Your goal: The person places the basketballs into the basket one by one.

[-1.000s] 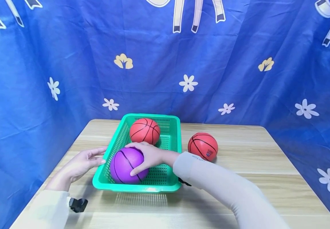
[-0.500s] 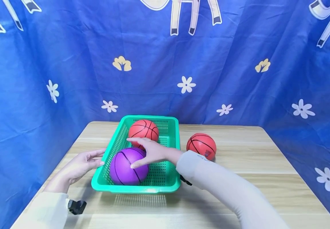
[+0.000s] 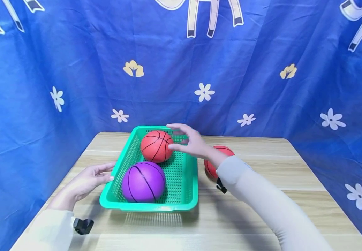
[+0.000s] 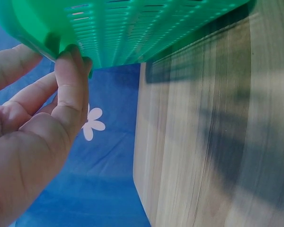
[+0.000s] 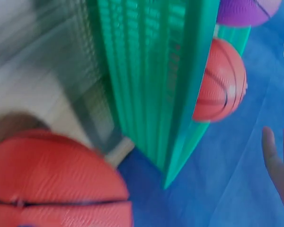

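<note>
A green plastic basket (image 3: 189,188) holds a purple basketball (image 3: 144,183) at its near end and a red basketball (image 3: 156,146) behind it. At the basket's left side, my left hand (image 3: 88,179) touches the rim from outside with fairly straight fingers; the left wrist view shows fingertips (image 4: 72,64) right under the rim. My right hand (image 3: 193,141), holding nothing, hovers over the basket's right rim with fingers spread. Its forearm partly covers a second red basketball (image 3: 210,169) on the table, which appears large in the right wrist view.
Everything stands on a light wooden table (image 3: 262,181). A blue curtain (image 3: 168,87) with white flowers and animal figures hangs behind and along both sides. Black wrist cameras, such as the left one (image 3: 83,226), sit below the sleeves.
My right hand has let go of the purple basketball and moved up and right, to above the basket's right rim. The purple basketball stays in the basket; my left hand keeps its place.
</note>
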{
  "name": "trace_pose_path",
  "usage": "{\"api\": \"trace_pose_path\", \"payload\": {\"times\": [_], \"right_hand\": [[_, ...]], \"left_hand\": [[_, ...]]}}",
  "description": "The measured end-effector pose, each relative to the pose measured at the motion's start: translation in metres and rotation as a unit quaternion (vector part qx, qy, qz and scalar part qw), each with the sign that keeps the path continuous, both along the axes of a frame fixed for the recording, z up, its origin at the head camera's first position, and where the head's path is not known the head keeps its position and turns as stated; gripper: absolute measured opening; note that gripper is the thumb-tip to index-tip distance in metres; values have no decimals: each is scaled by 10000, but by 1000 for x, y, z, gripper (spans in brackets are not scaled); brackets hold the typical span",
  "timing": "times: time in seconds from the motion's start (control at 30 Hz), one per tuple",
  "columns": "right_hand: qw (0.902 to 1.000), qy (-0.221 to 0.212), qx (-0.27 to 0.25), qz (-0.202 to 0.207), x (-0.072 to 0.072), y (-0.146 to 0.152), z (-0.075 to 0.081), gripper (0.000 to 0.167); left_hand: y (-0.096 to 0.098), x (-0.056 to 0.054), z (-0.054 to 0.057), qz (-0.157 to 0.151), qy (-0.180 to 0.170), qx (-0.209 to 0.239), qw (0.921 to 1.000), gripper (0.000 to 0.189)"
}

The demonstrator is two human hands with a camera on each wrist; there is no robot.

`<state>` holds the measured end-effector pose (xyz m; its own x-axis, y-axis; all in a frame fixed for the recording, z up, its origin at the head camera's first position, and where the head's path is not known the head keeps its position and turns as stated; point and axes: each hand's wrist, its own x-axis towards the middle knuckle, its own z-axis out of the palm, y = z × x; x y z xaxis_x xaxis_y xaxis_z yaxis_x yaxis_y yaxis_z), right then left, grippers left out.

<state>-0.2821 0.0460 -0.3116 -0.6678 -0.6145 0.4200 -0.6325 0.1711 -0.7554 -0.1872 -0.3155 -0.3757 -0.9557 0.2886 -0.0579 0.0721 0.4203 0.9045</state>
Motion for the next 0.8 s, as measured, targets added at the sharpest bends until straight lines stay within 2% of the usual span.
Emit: {"api": "trace_pose_path", "payload": {"times": [0.27,0.57,0.67,0.8], "right_hand": [[9964,376,-221,-733,-18,44,-6,49],[9889,369,-202,-1425,-29,87,-20,46],[9857,322,-121,-1647,-29,98,-24,46],[9813,208,54,-1915,-12,107,-19,47]], "left_hand": [[1,-1,0,-9,-26,-36,10000,62],[0,-1,0,-52,-2,-79,10000,62],[0,-1,0,-91,-26,20,10000,62],[1,-1,0,-92,-59,87,9999,63]]}}
